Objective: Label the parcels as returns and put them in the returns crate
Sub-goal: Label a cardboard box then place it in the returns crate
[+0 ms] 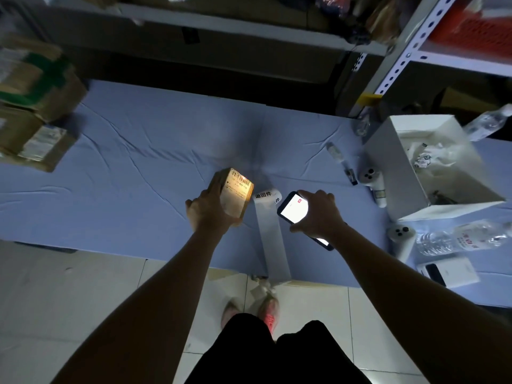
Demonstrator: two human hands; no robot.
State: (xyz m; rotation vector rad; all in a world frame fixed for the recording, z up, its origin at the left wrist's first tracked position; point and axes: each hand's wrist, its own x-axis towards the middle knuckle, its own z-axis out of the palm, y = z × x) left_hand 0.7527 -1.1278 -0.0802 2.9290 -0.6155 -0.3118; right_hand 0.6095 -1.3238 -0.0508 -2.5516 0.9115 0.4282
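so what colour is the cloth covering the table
Pale blue, plain and creased; the head view shows the cloth best.

Layout on table [138, 151], L to R
Box stack [36, 106] far L; parcel [237, 194] mid, label strip [270, 234] just R, phone [293, 210] beyond; open box [388, 167] far R.

— What can you read from there?
— I read "退回件" in black on the white label strip [263, 194], between my left grip [206, 212] on the parcel [237, 189] and the phone [295, 209] in my right grip [318, 214].
— The parcel's own label?
— Barcode and small print, too fine for me. Red characters on the bottle [468, 238], right of that grip, blur.
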